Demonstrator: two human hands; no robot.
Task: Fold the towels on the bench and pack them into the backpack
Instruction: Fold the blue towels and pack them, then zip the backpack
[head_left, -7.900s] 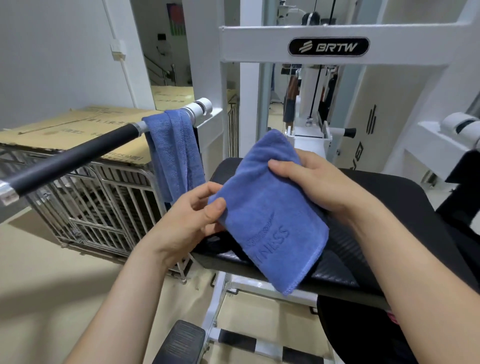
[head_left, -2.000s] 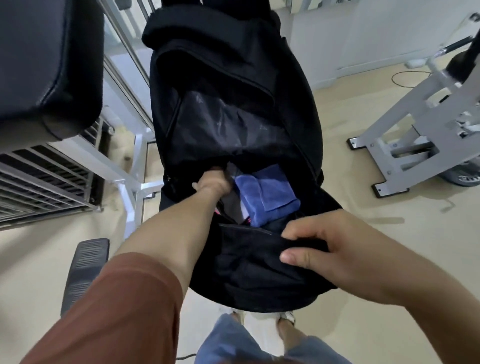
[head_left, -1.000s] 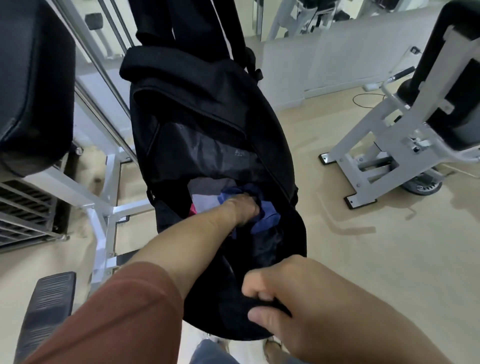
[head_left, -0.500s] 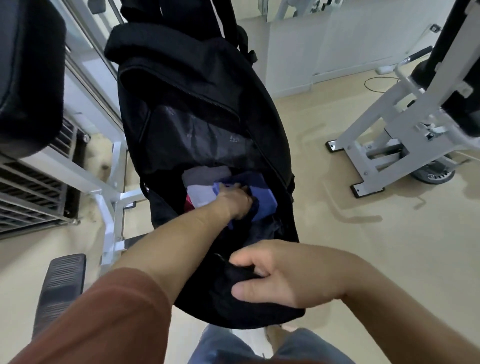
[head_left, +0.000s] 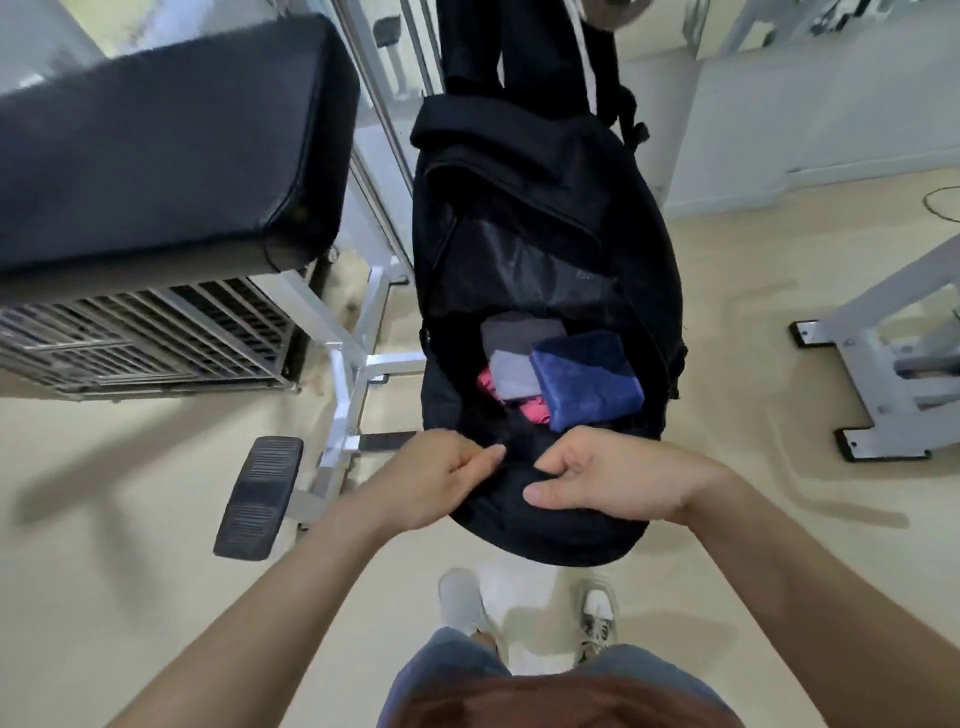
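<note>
pinching backpack (head_left: 545, 218) rim: right hand (head_left: 618, 478) and, seemingly, left hand (head_left: 431, 478); towel (head_left: 587, 379) inside, just beyond.

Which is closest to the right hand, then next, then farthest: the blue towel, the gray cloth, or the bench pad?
From the right hand, in the head view:
1. The blue towel, inside the backpack, just beyond the hand.
2. The gray cloth, beside the towel on its left.
3. The bench pad, outside the backpack, far off to the left.
</note>
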